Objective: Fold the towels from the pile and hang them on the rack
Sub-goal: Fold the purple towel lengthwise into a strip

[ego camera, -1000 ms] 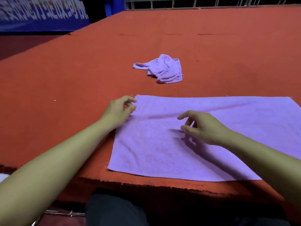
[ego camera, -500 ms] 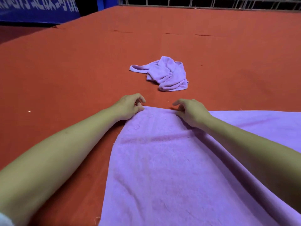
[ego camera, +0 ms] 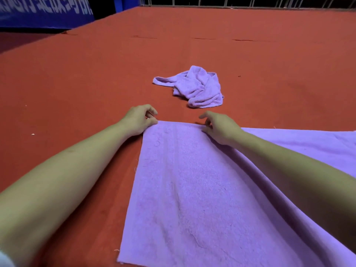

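Towel far edge unmoved, fingers pinching.

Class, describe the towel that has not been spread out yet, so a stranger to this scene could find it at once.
Start at the wide red table. Beyond both hands and the flat purple towel they hold by its far edge lies the crumpled purple towel. It alone is bunched in a heap and touched by nothing.

The flat towel near the viewer is lilac terry cloth, matt and nubbly, with a fine looped pile and faint creases. The crumpled towel farther off is the same soft, fuzzy cloth. The surface is covered in orange-red felt-like fabric, matt and slightly rough, with lint specks. At the far edge, a railing looks like pale painted metal.
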